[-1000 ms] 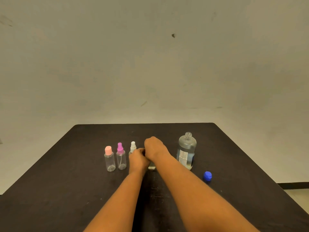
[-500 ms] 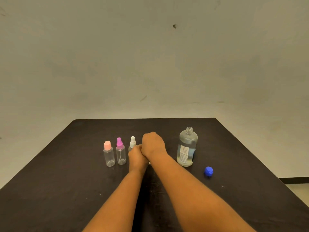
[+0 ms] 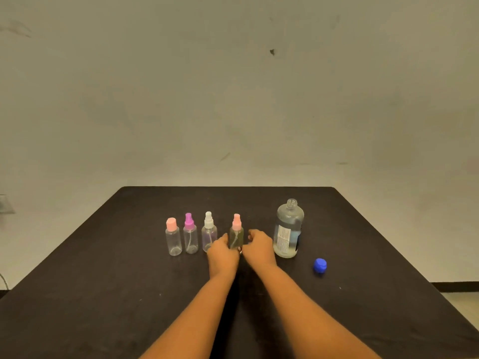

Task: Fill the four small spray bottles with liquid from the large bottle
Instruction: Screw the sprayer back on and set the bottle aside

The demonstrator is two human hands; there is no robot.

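My right hand (image 3: 259, 246) has come off the pink-topped spray bottle (image 3: 236, 235) and hangs loose beside it, my left hand (image 3: 223, 253) holding its base, so it looks recapped, with the large bottle (image 3: 288, 229) just right of my right hand.

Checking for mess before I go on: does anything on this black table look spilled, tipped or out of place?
No spill or tipped bottle shows. The large clear bottle stands uncapped, its blue cap lying loose on the black table to its right, which suits pouring.
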